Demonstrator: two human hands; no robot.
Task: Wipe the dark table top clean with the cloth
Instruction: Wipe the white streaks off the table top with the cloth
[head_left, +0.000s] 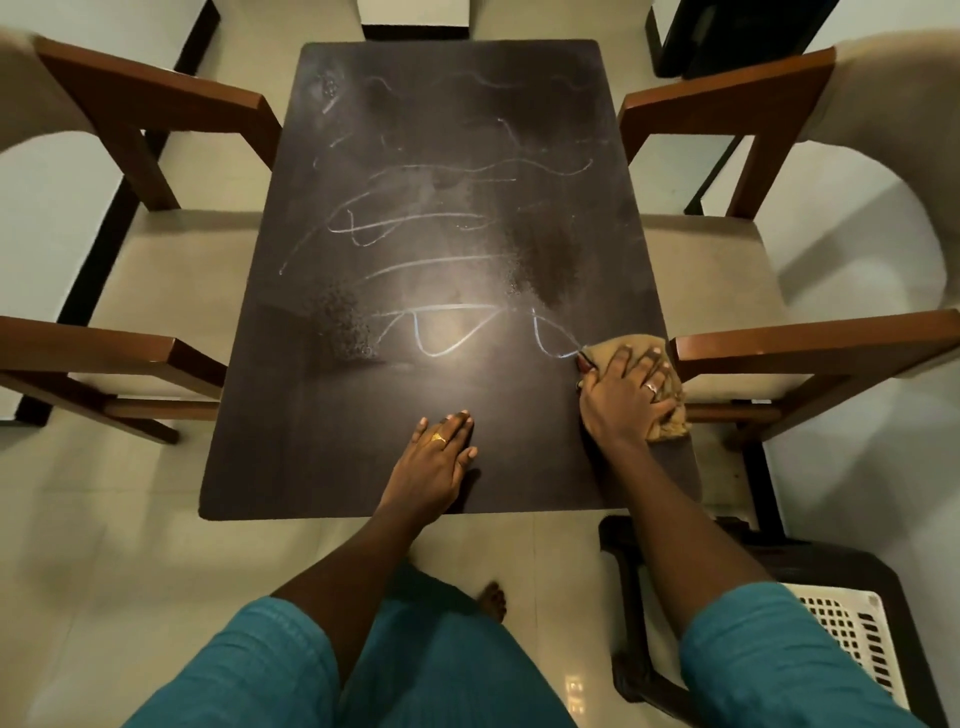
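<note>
Tan cloth (631, 358) pinned flat under right hand (623, 387), fingers spread, at surface (337, 467) right edge. Chalk marks (441, 332) lie left and ahead. Left hand (436, 457) flat, empty.

Reaching forward with both bare arms from teal sleeves (769, 644), elbows slightly bent. Pressing the right hand (626, 392) palm down, fingers (649, 366) spread wide and pointing away from the body, wrist angled a little inward; wearing a ring on one finger. Resting the left hand (436, 462) flat, palm down, fingers together and pointing forward and slightly right, thumb tucked alongside; also wearing a ring. Keeping the two hands well apart, the right one further forward. Standing with one bare foot (493, 600) showing below.
</note>
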